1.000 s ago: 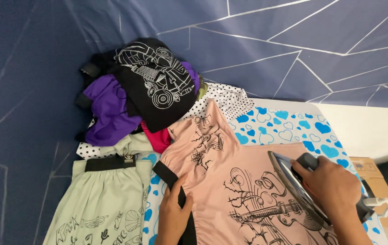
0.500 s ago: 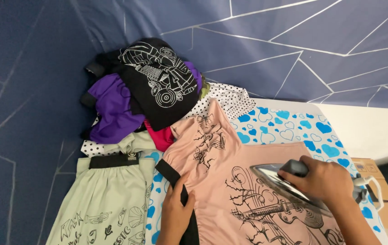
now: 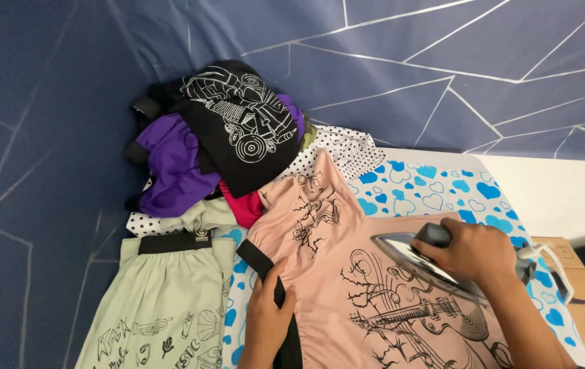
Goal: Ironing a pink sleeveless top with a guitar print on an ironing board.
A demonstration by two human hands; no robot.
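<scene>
1. Step in hand: ironing the pink shirt point(image 3: 361, 273), which lies flat on the ironing board point(image 3: 443, 184) with the blue-heart cover, near right in the scene.
2. Right hand point(image 3: 473, 249) is closed around the handle of the iron point(image 3: 415, 256), fingers wrapped over the top. The soleplate shows shiny and looks tilted, tip pointing left and far, over the guitar print on the shirt chest. Cannot tell if the plate fully touches the cloth.
3. Left hand point(image 3: 268, 318) lies flat with fingers together, pressing down on the shirt's black sleeve trim point(image 3: 258, 260) at the near left edge and holding the cloth taut.
4. Shirt position: collar end points far-left toward the clothes pile, body runs near-right under the iron and out of the bottom of the frame.
5. Around it: a pale green shirt point(image 3: 162, 301) with music doodles lies left of the pink one, just beside it. A pile sits far-left: black printed shirt point(image 3: 237, 130) on top, purple garment point(image 3: 169, 164), red piece point(image 3: 244, 208), polka-dot cloth point(image 3: 340, 147). A cardboard box point(image 3: 579, 287) is at the right edge.
6. Judgement on next move: it calls for the soleplate laid flat, steady strokes across the chest, left hand kept clear of the hot plate while holding tension, and care over the printed design, which may not take direct heat well.
</scene>
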